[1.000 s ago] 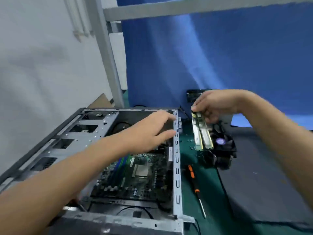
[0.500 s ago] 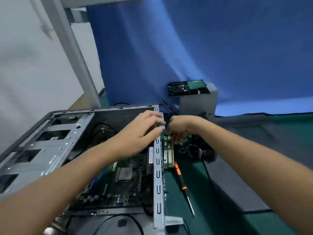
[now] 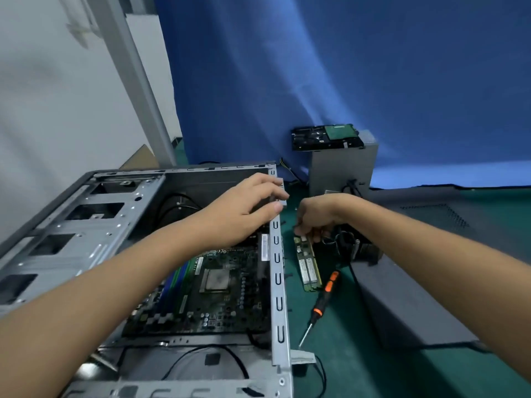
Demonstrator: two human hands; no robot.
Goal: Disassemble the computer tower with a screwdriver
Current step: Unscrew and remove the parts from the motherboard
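mid-teardown: my left grip point(image 3: 247, 205) clenched on rim of open computer tower point(image 3: 277, 282), lying on counter point(image 3: 344, 369). right grip point(image 3: 319, 214) at memory sticks point(image 3: 309, 265) just beside; pinching or released, i cannot tell. screwdriver point(image 3: 321, 298) untouched; next, i judge, it goes to motherboard point(image 3: 218, 300) screws.

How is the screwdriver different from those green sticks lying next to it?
The screwdriver is thin and round, black and orange with a metal tip; the memory sticks are flat, green, with white labels. The right hand holds the memory sticks' far end; nothing touches the screwdriver. Both lie on the green mat beside the computer case.
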